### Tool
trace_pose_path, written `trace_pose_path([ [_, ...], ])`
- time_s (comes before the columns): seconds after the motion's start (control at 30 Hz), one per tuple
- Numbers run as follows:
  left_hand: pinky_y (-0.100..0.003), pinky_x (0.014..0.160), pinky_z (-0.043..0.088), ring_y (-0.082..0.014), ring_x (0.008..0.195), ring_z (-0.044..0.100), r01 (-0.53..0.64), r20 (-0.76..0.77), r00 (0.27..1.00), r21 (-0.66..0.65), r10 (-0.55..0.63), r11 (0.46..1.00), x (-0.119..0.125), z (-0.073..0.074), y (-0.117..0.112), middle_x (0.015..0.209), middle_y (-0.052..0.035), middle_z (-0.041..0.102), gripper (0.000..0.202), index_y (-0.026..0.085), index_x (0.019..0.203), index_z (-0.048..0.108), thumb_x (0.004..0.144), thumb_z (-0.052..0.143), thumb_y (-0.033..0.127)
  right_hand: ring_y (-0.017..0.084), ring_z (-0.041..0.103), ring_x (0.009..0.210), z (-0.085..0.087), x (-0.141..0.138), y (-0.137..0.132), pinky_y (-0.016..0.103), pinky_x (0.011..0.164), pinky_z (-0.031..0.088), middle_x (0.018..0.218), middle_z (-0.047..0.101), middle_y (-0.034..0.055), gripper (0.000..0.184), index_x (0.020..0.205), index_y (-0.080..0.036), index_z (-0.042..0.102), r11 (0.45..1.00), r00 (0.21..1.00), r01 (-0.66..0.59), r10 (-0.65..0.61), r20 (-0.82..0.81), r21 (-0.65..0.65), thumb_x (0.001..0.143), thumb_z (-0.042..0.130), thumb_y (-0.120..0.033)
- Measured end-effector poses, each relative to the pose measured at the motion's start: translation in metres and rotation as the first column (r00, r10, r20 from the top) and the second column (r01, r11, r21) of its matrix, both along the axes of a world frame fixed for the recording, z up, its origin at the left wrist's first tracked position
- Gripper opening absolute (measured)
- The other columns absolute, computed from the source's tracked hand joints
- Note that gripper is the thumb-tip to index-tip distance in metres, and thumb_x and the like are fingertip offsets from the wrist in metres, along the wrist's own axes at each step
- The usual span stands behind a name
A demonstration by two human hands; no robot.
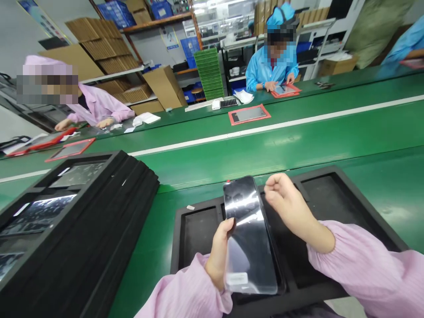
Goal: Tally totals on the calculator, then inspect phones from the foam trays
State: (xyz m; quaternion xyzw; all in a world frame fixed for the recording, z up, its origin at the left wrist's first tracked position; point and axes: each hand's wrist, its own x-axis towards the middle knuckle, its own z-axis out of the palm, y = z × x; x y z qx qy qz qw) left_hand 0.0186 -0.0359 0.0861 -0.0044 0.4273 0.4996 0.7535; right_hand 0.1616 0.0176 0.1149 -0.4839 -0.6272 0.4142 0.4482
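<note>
Left hand grips the glossy phone panel by its left edge over the black foam tray (near bench edge), right hand pinching film at its top-right corner; best peeled slowly, panel steady.

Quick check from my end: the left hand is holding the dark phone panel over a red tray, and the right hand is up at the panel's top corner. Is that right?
Not quite. The tray under the panel is black, not red; the red-framed trays lie farther off across the green belt. The rest holds: the left hand grips the panel's left edge and the right hand is at its top corner, as the head view shows.
</note>
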Motion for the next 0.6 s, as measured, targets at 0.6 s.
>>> trace_pose_path([
  [0.6,-0.029,0.055,0.047,-0.0201,0.057,0.063,0.197,-0.193,0.964,0.045,-0.185,0.979,0.002,0.010,-0.019,0.070,-0.0053,0.069,0.042,0.016,0.092,0.061,0.056,0.077,0.029,0.027,0.065,0.072,0.009,0.163,-0.006,0.033,0.059,0.053,0.074,0.069,0.0056,0.046,0.094,-0.021,0.067,0.910,0.818,0.413,-0.354,0.452,-0.033,0.066,0.052,-0.054],
])
